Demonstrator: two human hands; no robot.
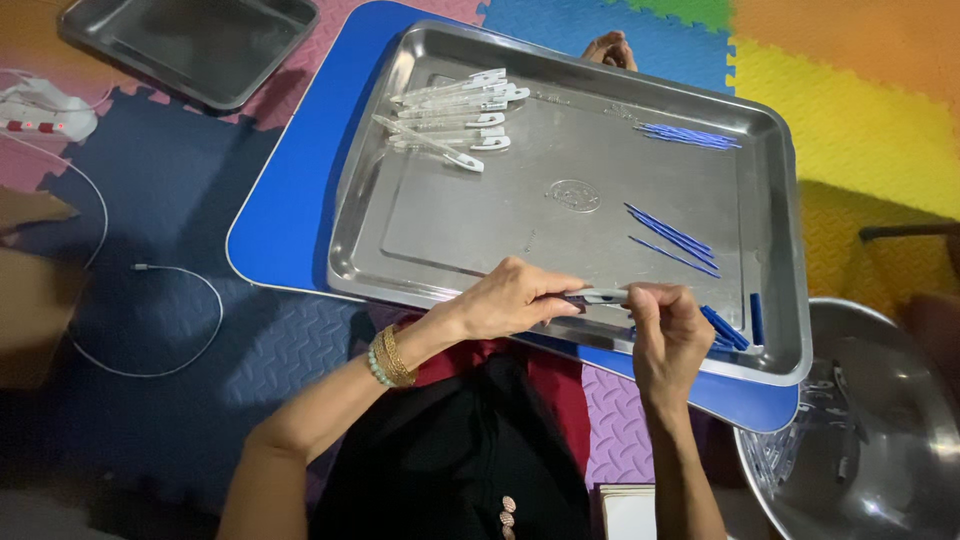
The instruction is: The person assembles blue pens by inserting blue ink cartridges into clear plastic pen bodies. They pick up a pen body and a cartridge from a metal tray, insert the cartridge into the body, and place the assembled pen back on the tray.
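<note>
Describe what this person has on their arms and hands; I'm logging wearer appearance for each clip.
Both forearms are bare, with no sleeves showing in the view, and there are no gloves. The left hand has a stack of bracelets at its wrist: gold-coloured bangles beside a string of pale green beads. The right hand and its wrist carry no bracelet or watch. No rings show on either hand.

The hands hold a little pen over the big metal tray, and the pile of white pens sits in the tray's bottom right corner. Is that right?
Not quite. The hands do hold a pen over the tray, but the head view shows the white pens piled in the tray's top left corner. The bottom right corner holds blue pieces.
</note>
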